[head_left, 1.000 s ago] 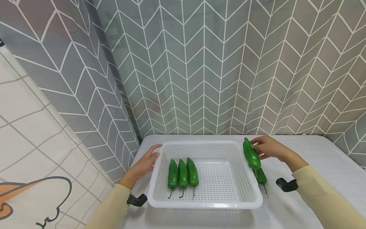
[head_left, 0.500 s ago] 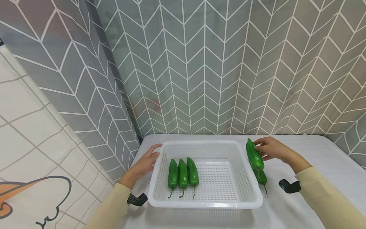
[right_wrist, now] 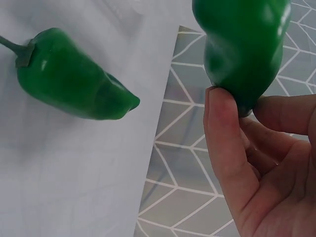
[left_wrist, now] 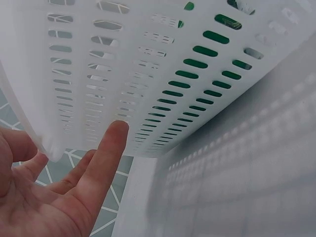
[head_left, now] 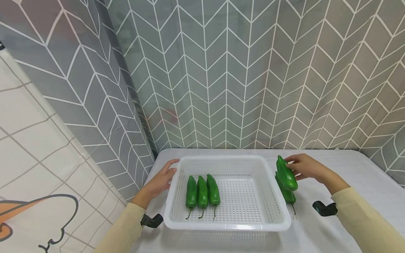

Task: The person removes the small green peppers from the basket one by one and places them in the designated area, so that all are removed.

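"Green pepper (head_left: 286,175), where's it at?"
"Aloft, approx 2 o'clock of the basket (head_left: 227,226), outside it; R hand (head_left: 305,167) pinches its tip, fingers curled."
"Obstacles?"
"Basket's 3 o'clock wall, btwn it & 3 peppers (head_left: 202,193) inside. 2nd pepper (head_left: 288,197) below, on the counter (head_left: 351,168). L hand (head_left: 162,181), fingers fairly straight, touches basket rim, 10 o'clock. Curtain (head_left: 240,77) at 12."

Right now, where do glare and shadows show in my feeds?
Head: bright front rim on the white perforated basket; left wrist: hole-patterned shadow across the white tablecloth; right wrist: glints on the held green chili pepper, soft shadow beside the lying chili.
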Motion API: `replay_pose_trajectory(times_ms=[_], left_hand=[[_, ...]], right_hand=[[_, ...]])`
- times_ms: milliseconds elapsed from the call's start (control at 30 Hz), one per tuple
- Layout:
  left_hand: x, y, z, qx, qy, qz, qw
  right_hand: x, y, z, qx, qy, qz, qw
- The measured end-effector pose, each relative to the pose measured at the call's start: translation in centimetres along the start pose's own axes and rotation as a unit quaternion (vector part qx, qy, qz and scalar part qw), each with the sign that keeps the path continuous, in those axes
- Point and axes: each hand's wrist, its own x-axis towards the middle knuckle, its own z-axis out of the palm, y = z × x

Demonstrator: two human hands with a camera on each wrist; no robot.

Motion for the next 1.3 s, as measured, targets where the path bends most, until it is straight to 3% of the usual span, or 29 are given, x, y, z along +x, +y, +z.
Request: replay_pose_trajectory(times_ms=[700,1300], left_hand=[[0.0,0.0,0.0,-0.007,0.001,-0.001,1.0],[0.0,0.0,-0.1,0.0,-0.003,0.002,1.0]], right_hand=[[-0.1,2.4,-0.1,-0.007,0.009,0.024,0.9997],[-0.2,4.0,0.0,-0.006,-0.008,0.046,0.9989]])
